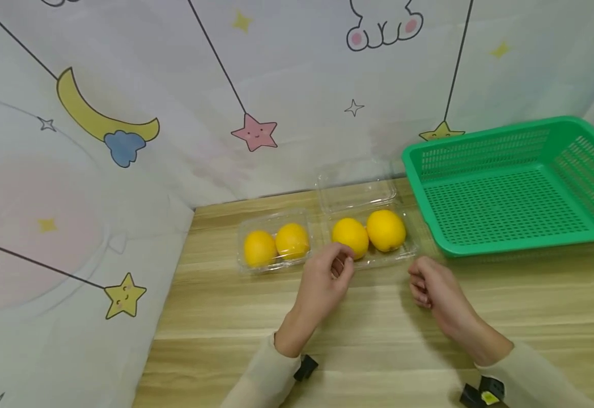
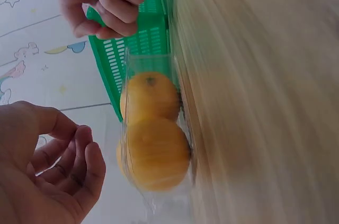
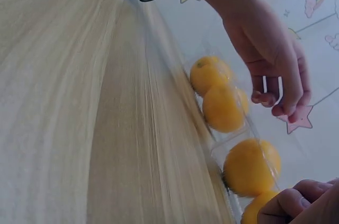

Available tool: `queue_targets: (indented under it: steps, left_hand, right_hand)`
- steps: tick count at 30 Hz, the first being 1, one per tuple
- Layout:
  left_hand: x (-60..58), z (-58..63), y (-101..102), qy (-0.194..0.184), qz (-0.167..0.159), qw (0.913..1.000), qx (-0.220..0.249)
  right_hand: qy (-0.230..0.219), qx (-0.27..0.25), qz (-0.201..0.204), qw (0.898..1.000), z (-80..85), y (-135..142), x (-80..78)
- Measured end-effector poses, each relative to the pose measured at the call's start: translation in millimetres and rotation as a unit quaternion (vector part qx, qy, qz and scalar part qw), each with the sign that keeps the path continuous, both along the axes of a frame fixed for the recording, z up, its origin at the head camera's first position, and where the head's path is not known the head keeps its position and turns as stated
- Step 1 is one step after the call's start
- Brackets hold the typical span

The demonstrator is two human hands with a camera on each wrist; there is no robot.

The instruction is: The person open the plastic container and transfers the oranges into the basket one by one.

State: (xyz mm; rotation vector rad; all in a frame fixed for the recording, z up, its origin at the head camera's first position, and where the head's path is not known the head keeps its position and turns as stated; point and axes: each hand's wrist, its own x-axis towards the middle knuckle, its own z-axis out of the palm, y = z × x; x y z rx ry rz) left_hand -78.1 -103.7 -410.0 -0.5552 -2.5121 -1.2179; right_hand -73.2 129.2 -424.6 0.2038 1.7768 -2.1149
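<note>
- Head: opened box with two yellow fruits, between closed box (left) and green basket (right); table extends nearer.
- Left wrist: left hand and right hand loosely curled, empty.
- Right wrist: gap separates left hand from box edges.

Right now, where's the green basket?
In the head view, the green basket sits at the right, just right of the open clear container and beyond the right hand.

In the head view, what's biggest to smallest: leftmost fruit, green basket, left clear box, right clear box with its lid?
1. Green basket
2. Right clear box, lid included
3. Left clear box
4. Leftmost fruit
</note>
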Motion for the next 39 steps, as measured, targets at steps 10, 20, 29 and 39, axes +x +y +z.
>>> queue_targets:
  steps: [10,20,29,39]
  left_hand:
    - [-0.6,-1.3,-18.5,-0.061,0.033,0.9972,0.025]
    - [6.7,-10.2,-26.5,-0.055,0.048,0.9973,-0.002]
    - [18.4,-13.8,-31.1,0.018,0.035,0.9951,-0.091]
    - [30.1,-6.1,-25.6,-0.016,-0.010,0.9722,-0.233]
  right_hand:
    - [0.097,0.022,0.030,0.995,12.6,-9.4,0.5]
    - [0.292,0.106,0.049,0.949,23.2,-26.5,-10.3]
    - [0.362,0.241,0.083,0.897,25.0,-37.1,-23.6]
    - [0.363,0.293,0.106,0.878,22.4,-51.1,-38.2]
